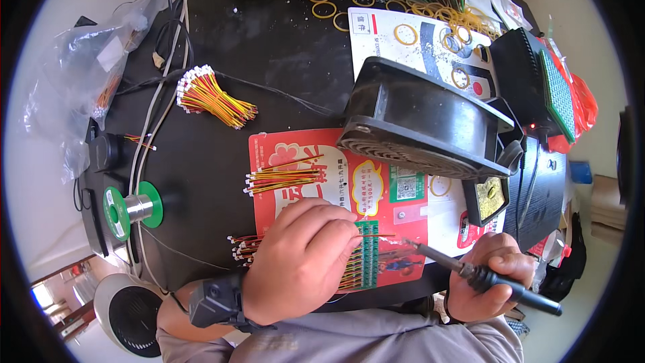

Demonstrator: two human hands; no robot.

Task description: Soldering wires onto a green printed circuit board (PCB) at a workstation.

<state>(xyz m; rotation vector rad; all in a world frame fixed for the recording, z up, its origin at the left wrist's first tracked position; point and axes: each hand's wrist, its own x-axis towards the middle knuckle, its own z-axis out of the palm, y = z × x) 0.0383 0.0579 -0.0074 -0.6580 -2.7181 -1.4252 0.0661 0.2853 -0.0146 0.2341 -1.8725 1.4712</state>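
1. Pressing down on the green board (367, 250), the left hand (302, 259) lies palm-down over it with fingers curled together; its fingertips pin thin wires (373, 235) against the board's top edge.
2. Holding a soldering iron (470, 272), the right hand (487, 282) has its fingers wrapped tight round the black handle; the tip points left, just beside the board's right edge.
3. The board sits on a red card (295, 151) at the near edge of the black table (269, 47), with red and yellow wires fanning from under the left hand.
4. A loose wire bundle (282, 178) lies on the card just above the left hand; another bundle (211, 97) lies farther back on the table.
5. A black fan (416, 117) stands behind the card, tilted toward the person.
6. A solder spool (131, 208) with green ends sits at the table's left edge.
7. A tip-cleaner holder (487, 195) stands just right of the card, near the fan.
8. Yellow rubber bands (430, 17) are scattered at the far side.
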